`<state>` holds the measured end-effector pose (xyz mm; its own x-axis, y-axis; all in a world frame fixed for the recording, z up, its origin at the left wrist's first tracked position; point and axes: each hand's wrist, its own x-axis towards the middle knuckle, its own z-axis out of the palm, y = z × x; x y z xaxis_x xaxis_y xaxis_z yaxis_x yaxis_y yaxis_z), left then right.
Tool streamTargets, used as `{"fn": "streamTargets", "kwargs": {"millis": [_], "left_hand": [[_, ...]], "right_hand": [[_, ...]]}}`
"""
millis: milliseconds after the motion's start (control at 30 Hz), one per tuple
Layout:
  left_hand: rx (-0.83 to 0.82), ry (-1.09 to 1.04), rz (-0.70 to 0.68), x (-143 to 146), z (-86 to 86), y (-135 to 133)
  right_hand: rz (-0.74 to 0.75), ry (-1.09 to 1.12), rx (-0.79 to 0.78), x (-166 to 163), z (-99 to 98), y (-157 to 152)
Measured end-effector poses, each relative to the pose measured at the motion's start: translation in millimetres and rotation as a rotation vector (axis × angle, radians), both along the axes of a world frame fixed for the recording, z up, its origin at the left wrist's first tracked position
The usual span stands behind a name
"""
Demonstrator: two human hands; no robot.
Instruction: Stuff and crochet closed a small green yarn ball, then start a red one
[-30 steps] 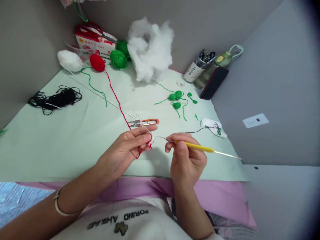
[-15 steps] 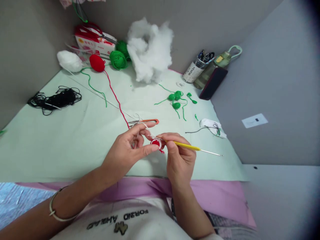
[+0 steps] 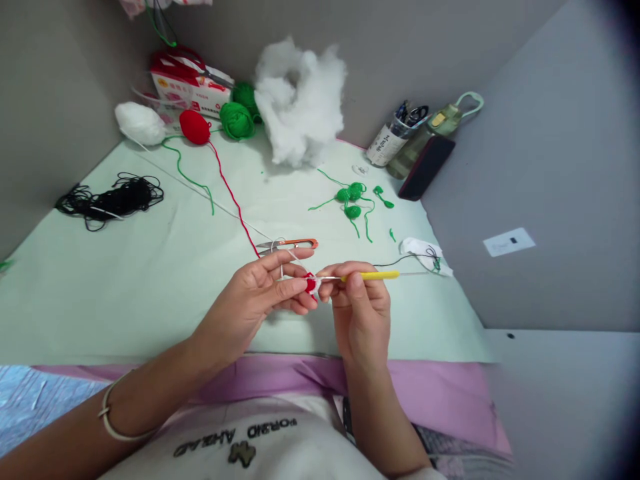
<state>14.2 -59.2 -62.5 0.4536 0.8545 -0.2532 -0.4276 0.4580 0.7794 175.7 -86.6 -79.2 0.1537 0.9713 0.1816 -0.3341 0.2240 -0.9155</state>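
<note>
Between the thumb and fingers of my left hand is a small red-and-white crochet piece. White yarn runs from the white ball to my left fingers, and its index finger is stretched out. My right hand pinches a crochet hook by its yellow handle. The hook's metal tip points left and meets the edge of the piece; whether it passes through a stitch is too small to tell. Red yarn leads from the red ball toward my left hand.
Orange-handled thread snips lie just beyond my left hand. Farther back are green yarn balls, white stuffing and small green crochet pieces. Black yarn lies left; a phone, bottle and pen cup stand right.
The crochet hook has swung from slanting down to the right to nearly level, its tip now at the piece's right edge. My left fingers have turned the crochet piece slightly.
</note>
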Motion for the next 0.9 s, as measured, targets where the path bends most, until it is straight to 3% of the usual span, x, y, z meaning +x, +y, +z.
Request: {"fn": "streamTargets", "kwargs": {"millis": [200,467,633,800,900], "left_hand": [[0.04,0.028,-0.012,-2.4,-1.1,0.7],[0.134,0.101,0.038,-3.9,-2.7,-1.1],[0.159,0.205,0.104,-3.2,1.7,-3.2],[0.167,0.231,0.122,0.8,2.5,-4.8],[0.133,0.183,0.079,1.6,0.9,-5.2]], "right_hand": [[-0.026,-0.097,0.019,3.5,3.5,-2.4],[-0.2,-0.395,0.266,-0.9,7.3,-10.6],[-0.213,-0.586,0.363,-0.2,9.6,-12.3],[-0.257,-0.655,0.456,0.3,3.3,-12.3],[-0.316,-0.856,0.504,-0.3,-4.6,-15.7]]}}
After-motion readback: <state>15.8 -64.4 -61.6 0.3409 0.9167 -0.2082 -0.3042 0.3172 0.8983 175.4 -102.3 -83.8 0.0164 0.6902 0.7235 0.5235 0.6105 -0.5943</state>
